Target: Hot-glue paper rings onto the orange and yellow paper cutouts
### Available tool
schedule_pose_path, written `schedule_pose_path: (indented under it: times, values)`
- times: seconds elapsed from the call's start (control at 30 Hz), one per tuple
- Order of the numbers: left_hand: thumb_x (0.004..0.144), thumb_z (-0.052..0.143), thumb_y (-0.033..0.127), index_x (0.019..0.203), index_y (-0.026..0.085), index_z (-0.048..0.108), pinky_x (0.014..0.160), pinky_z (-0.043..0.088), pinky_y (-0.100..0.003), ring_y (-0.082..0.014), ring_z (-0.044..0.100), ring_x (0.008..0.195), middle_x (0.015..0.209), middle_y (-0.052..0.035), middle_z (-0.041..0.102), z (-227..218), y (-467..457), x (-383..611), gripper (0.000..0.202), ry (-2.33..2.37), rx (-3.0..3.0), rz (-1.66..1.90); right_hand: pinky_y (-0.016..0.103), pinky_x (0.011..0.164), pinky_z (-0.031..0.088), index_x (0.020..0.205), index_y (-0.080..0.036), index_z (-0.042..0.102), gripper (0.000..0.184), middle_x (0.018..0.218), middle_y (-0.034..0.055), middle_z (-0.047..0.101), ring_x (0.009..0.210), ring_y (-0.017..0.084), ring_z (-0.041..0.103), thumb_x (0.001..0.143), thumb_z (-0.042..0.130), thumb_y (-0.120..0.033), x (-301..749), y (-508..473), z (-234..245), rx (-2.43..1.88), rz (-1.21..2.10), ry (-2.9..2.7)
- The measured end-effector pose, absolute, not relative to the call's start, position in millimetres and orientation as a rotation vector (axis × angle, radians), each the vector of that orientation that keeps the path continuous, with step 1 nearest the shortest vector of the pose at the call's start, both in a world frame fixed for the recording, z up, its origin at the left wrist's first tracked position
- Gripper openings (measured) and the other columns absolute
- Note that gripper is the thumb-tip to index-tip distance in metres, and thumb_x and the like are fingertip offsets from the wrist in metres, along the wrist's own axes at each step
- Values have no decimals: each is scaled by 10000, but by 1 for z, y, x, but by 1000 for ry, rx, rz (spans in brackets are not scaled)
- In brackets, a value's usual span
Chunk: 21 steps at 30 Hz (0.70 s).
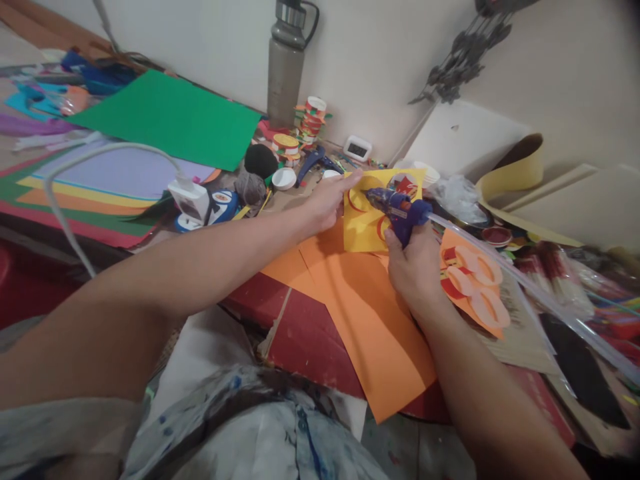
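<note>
My left hand [327, 203] grips the left edge of a yellow sheet [356, 233], its fingers partly hidden. Red curved shapes and a small red-and-white piece show on the sheet. In my right hand [417, 263] is a blue hot glue gun [404, 212], its nozzle pointing left over the sheet; whether the tip touches is too blurred to tell. A long clear glue stick [505, 267] runs out of the gun's back toward the lower right. Beneath my hands lie orange sheets [370, 313]. Right of my right hand is an orange piece with pale loop shapes [487, 287].
Green paper [175, 120] and stacked coloured sheets [115, 173] cover the left side. A white plug [190, 200] with a cable sits nearby. Behind stand a grey bottle [286, 80], small decorated cups [314, 123] and a digital clock [357, 148]. Plastic-wrapped supplies [557, 277] crowd the right.
</note>
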State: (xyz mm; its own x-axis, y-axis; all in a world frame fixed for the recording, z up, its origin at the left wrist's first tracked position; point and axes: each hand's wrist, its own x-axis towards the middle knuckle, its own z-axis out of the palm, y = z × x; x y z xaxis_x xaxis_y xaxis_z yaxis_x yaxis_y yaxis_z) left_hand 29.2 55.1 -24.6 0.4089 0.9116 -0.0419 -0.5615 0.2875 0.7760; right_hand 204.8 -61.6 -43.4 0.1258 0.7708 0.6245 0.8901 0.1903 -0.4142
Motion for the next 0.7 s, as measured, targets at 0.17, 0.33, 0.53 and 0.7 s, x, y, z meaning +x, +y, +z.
schedule_pose_path:
  times: [0.17,0.33,0.53,0.7]
  values:
    - [1019,810,466,968,194,799,996,649,-338,-228,844,977,938,-74,878,-25,53,31,276,506,761,1028,674,1043,542,1227,-232,632,421,1085,176,728,1050,404,697,974,612,-568,206,-61,-44,-1644,-164,-1639]
    - [1063,750,358,1107,154,823,1073,646,-376,-252,858,1066,1019,-98,888,-20,46,33,221,419,725,939,648,1065,535,1274,-225,611,450,1190,204,721,1139,415,686,964,614,-551,204,-61,-41,-1647,-138,-1578]
    - [1029,789,276,1076,171,810,1021,656,-317,-204,855,988,1018,-70,885,-18,48,30,117,497,681,1025,619,1106,530,1248,-243,619,442,1262,206,730,1219,407,682,968,630,-585,204,-61,-38,-1566,-138,-1577]
    - [1012,822,453,1106,208,822,1028,665,-361,-247,851,1093,1110,-96,892,-13,49,28,262,517,689,1042,636,1209,473,1240,-240,633,400,1226,197,737,1349,418,649,978,620,-542,200,-62,-35,-1514,-161,-1598]
